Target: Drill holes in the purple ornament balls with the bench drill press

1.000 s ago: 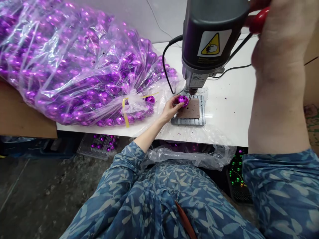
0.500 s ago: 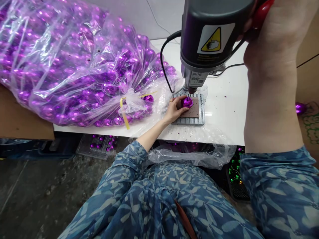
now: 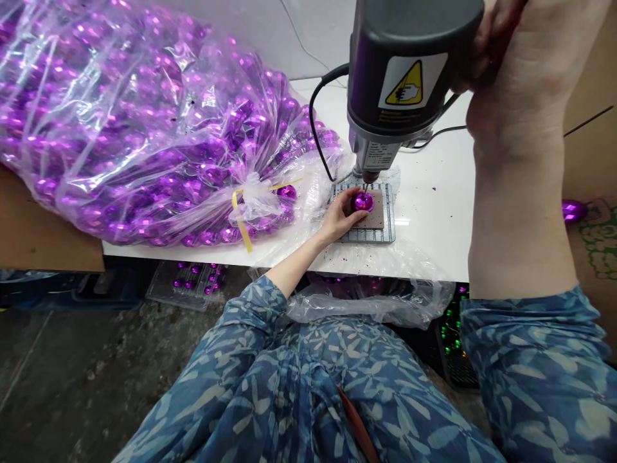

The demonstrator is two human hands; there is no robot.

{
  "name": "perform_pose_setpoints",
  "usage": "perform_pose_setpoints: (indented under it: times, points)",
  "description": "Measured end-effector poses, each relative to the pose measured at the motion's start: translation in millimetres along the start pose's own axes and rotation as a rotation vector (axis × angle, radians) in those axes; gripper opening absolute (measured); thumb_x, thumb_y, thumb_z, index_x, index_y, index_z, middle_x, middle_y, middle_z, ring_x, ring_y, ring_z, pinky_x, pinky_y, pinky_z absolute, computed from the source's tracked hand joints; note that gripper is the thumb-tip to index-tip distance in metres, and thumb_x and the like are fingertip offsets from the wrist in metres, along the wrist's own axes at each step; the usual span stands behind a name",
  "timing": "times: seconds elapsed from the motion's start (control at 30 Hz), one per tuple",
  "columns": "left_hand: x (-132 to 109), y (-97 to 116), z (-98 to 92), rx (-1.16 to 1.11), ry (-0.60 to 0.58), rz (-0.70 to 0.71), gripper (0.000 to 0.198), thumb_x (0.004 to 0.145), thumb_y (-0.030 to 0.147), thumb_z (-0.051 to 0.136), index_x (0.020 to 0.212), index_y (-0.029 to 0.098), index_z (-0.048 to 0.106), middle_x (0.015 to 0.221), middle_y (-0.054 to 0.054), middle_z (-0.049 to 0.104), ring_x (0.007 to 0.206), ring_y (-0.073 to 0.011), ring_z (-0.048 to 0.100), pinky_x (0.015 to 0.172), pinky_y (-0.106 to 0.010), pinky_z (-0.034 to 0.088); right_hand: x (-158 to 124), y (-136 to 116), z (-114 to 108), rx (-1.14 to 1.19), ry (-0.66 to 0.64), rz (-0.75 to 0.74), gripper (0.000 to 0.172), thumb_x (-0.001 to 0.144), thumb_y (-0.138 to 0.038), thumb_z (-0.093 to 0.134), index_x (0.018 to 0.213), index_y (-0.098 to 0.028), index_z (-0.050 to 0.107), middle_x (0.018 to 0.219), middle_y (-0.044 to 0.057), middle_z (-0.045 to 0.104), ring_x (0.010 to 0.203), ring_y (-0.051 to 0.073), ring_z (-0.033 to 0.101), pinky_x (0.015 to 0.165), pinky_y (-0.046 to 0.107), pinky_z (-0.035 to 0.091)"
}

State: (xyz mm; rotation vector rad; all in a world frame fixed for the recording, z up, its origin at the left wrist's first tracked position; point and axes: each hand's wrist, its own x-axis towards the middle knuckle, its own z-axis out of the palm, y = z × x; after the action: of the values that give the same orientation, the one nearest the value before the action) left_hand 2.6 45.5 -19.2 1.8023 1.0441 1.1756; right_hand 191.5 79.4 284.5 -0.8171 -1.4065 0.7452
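Note:
My left hand (image 3: 340, 215) pinches a shiny purple faceted ball (image 3: 364, 202) between thumb and fingers. The ball rests on a brown board (image 3: 373, 218) lying on the grey metal base (image 3: 389, 235) of a small drill press (image 3: 395, 71). Right above the ball is the thin drill bit (image 3: 366, 188); whether it touches the ball I cannot tell. At the upper right, my right hand (image 3: 499, 42) is closed around a dark red handle (image 3: 501, 54) on the side of the press, partly hidden by the motor housing and my wrist.
A big clear plastic bag (image 3: 159, 122) full of purple balls, tied with yellow ribbon, covers the table's left side. Plastic sheeting (image 3: 376, 308) hangs over the front edge. Below are a clear tray (image 3: 193, 283) with purple balls and a dark crate (image 3: 457, 360). Cardboard (image 3: 595, 148) stands right.
My right hand and forearm have shifted slightly left and down, and the red handle has turned farther out of sight. My left hand still holds the ball under the bit.

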Motion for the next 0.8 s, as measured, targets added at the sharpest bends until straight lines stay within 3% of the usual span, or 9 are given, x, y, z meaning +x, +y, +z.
perform_pose_setpoints:
  times: [0.23, 0.37, 0.43, 0.5, 0.57, 0.6, 0.63, 0.7, 0.8]
  points:
    - [-2, 13, 0.0, 0.048, 0.051, -0.043, 0.061, 0.098, 0.06, 0.086, 0.145, 0.024, 0.068, 0.145, -0.015, 0.073, 0.142, -0.0345, 0.069, 0.125, -0.054, 0.056, 2, 3, 7, 0.081, 0.111, 0.154, 0.061, 0.118, -0.038, 0.027, 0.059, -0.021, 0.026, 0.051, -0.003, 0.023, 0.041, 0.0, 0.034, 0.042, 0.024, 0.016]
    - [-2, 16, -0.3, 0.067, 0.047, -0.053, 0.058, 0.099, 0.057, 0.087, 0.144, 0.025, 0.069, 0.144, -0.014, 0.073, 0.141, -0.0342, 0.069, 0.126, -0.053, 0.055, -14, 16, 0, 0.117, 0.094, 0.021, 0.073, 0.106, -0.067, 0.058, 0.058, -0.019, 0.029, 0.051, -0.003, 0.024, 0.043, 0.002, 0.038, 0.043, 0.024, 0.027]
    - [-2, 17, -1.0, 0.079, 0.039, -0.054, 0.058, 0.099, 0.056, 0.087, 0.144, 0.025, 0.068, 0.144, -0.015, 0.073, 0.141, -0.0341, 0.068, 0.125, -0.053, 0.055, -28, 23, -3, 0.141, 0.072, -0.124, 0.073, 0.091, -0.08, 0.065, 0.062, -0.016, 0.047, 0.053, -0.004, 0.025, 0.044, 0.002, 0.038, 0.043, 0.023, 0.029]
    - [-2, 17, -1.6, 0.087, 0.036, -0.051, 0.058, 0.099, 0.056, 0.087, 0.145, 0.025, 0.068, 0.144, -0.015, 0.073, 0.141, -0.0342, 0.068, 0.125, -0.053, 0.054, -44, 27, -2, 0.148, 0.097, -0.263, 0.062, 0.087, -0.079, 0.066, 0.086, -0.018, 0.074, 0.056, -0.005, 0.026, 0.045, -0.001, 0.038, 0.046, 0.02, 0.027]
    - [-2, 16, -1.7, 0.094, 0.04, -0.05, 0.059, 0.099, 0.056, 0.086, 0.145, 0.025, 0.068, 0.144, -0.015, 0.073, 0.141, -0.0344, 0.068, 0.125, -0.054, 0.054, -57, 30, 2, 0.146, 0.166, -0.345, 0.053, 0.089, -0.074, 0.068, 0.105, -0.026, 0.083, 0.054, -0.007, 0.024, 0.043, -0.003, 0.036, 0.047, 0.019, 0.026]
    - [-2, 16, -1.6, 0.099, 0.043, -0.053, 0.059, 0.099, 0.057, 0.086, 0.145, 0.026, 0.068, 0.144, -0.015, 0.073, 0.141, -0.0345, 0.068, 0.125, -0.054, 0.054, -62, 30, 5, 0.148, 0.208, -0.364, 0.051, 0.089, -0.073, 0.069, 0.102, -0.026, 0.083, 0.052, -0.007, 0.021, 0.042, -0.003, 0.035, 0.047, 0.019, 0.026]
    - [-2, 16, -1.4, 0.104, 0.044, -0.056, 0.059, 0.099, 0.058, 0.086, 0.145, 0.026, 0.068, 0.144, -0.015, 0.073, 0.141, -0.0347, 0.068, 0.125, -0.055, 0.054, -67, 31, 9, 0.149, 0.247, -0.374, 0.052, 0.088, -0.073, 0.07, 0.089, -0.022, 0.081, 0.049, -0.007, 0.018, 0.04, -0.002, 0.035, 0.047, 0.019, 0.025]
    - [-2, 15, -1.0, 0.113, 0.045, -0.057, 0.06, 0.099, 0.059, 0.085, 0.146, 0.027, 0.068, 0.145, -0.015, 0.073, 0.142, -0.035, 0.067, 0.126, -0.055, 0.053, -73, 34, 14, 0.148, 0.3, -0.398, 0.068, 0.087, -0.073, 0.072, 0.06, -0.014, 0.056, 0.046, -0.006, 0.011, 0.038, -0.002, 0.035, 0.046, 0.019, 0.025]
    - [-2, 13, -0.4, 0.101, 0.045, -0.042, 0.061, 0.098, 0.06, 0.086, 0.145, 0.026, 0.069, 0.144, -0.015, 0.073, 0.141, -0.0352, 0.067, 0.126, -0.055, 0.053, -79, 41, 17, 0.161, 0.323, -0.466, 0.085, 0.093, -0.068, 0.072, 0.056, -0.012, 0.02, 0.047, -0.005, 0.006, 0.037, -0.002, 0.031, 0.044, 0.018, 0.021]
